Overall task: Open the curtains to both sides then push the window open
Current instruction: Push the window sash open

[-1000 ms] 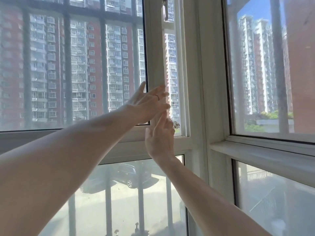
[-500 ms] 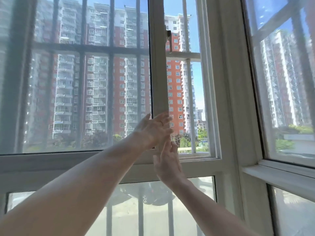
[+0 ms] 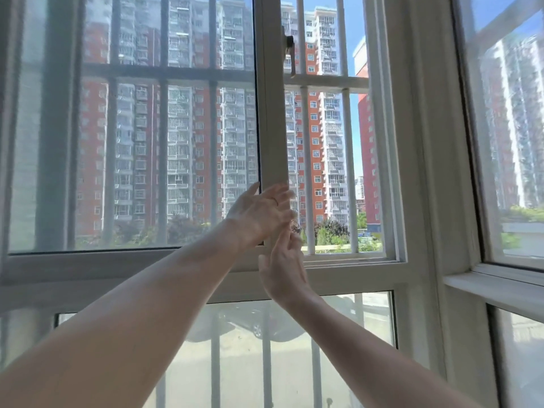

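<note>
Item: white-framed sliding glass window sash [image 3: 270,119], partly open at centre; our left hand [image 3: 259,214] flat on its stile, right hand [image 3: 282,272] open beneath, neither grip closed; risk: fingers pinched against frame, we judge.

Bare forearms, no sleeves, thin ring [image 3: 275,201] (left hand [image 3: 262,214])

white window frames [image 3: 418,172] | barred glass | sunlit tower blocks [image 3: 318,136] outside
</note>
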### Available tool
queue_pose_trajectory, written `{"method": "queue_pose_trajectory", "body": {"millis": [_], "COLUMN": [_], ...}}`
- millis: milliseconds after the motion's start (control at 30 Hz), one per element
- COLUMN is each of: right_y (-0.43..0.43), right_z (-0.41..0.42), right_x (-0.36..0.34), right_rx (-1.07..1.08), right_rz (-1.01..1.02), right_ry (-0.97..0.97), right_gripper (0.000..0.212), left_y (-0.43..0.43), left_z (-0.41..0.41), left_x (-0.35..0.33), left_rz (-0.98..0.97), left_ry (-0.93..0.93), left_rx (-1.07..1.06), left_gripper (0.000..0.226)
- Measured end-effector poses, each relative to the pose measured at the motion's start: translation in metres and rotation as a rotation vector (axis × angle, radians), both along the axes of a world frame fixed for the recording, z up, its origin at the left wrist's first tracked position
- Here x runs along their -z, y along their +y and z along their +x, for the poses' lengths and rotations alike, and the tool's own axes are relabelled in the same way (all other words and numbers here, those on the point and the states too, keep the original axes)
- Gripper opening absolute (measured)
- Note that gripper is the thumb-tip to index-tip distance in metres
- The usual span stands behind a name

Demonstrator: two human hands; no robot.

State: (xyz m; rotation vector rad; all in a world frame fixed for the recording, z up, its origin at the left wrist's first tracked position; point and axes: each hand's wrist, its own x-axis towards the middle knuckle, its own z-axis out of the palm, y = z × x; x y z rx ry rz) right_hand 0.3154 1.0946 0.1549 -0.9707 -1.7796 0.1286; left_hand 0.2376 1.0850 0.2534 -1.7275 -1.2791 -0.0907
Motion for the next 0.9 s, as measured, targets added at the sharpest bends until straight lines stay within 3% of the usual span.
{"method": "queue_pose_trajectory", "body": {"millis": [133,400,533,733,900], "right_y": [-0.003,-0.013,-0.012,-0.015,-0.019], "right_z": [-0.012,-0.036,-0.039,-0.036,-0.036], "right_x": [0.0,0.006,0.01,0.005,-0.001], "right_rx": [-0.023,-0.017,-0.018,-0.09,-0.093], "right_rz": [-0.02,-0.126,-0.15,-0.212,-0.239], "right_ry": [-0.038,-0.17,-0.132,-0.029,0.106], "right_gripper": [0.083,0.108,0.11,0.107,0.097], "left_y": [-0.008,-0.032,-0.034,-0.025,-0.017], "left_z": [-0.014,-0.03,-0.033,-0.049,-0.054], "left_x": [-0.001,0.0,-0.002,-0.007,-0.005], "left_rz": [-0.009,-0.119,-0.12,-0.112,-0.078], "left_ry": [-0.004,-0.114,-0.059,-0.018,-0.047], "left_rx": [-0.012,-0.066,-0.092,-0.083,-0.044], "left_gripper": [0.056,0.078,0.084,0.078,0.06]}}
